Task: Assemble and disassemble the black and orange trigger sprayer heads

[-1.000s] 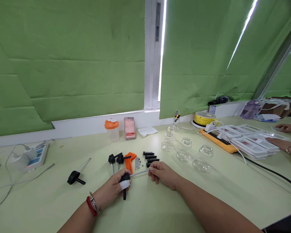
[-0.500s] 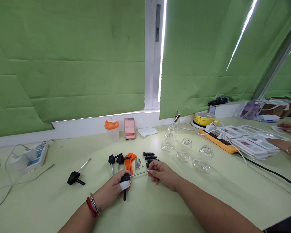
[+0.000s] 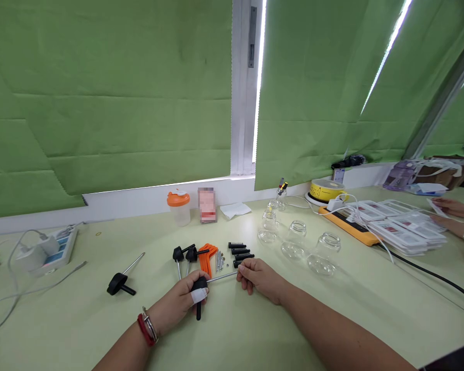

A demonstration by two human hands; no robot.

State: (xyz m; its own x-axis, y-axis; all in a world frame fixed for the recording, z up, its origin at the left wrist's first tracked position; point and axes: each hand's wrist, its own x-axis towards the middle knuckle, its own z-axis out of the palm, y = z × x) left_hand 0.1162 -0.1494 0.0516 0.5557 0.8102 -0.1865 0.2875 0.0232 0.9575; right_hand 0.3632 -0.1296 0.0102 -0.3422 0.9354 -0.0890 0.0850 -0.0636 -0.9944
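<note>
My left hand [image 3: 185, 299], a white bandage on one finger, is closed around the black head of a black cap with a metal rod and side handle [image 3: 199, 310]. The rod [image 3: 222, 277] points right, and my right hand [image 3: 255, 275] pinches its far end; whether a small part sits at that tip is hidden. Just beyond the hands lie two similar black-headed rods [image 3: 191, 253], orange flat pieces [image 3: 206, 257], thin metal pins [image 3: 219, 260] with tiny metal bits, and several black ribbed pieces [image 3: 242, 252]. Another black cap with a rod [image 3: 118, 283] rests to the left.
Several clear glass jars [image 3: 325, 253] stand to the right. An orange-lidded cup [image 3: 179, 207] is at the back. Cables and a white power strip [image 3: 64, 247] lie left, an orange power strip [image 3: 350, 226] right. A co-worker's hands [image 3: 454, 208] are by stacked white packs [image 3: 402, 232].
My hands hold nearly the same pose, the right one having shifted only slightly. At far right the co-worker's hands have moved, lifting a white slip.
</note>
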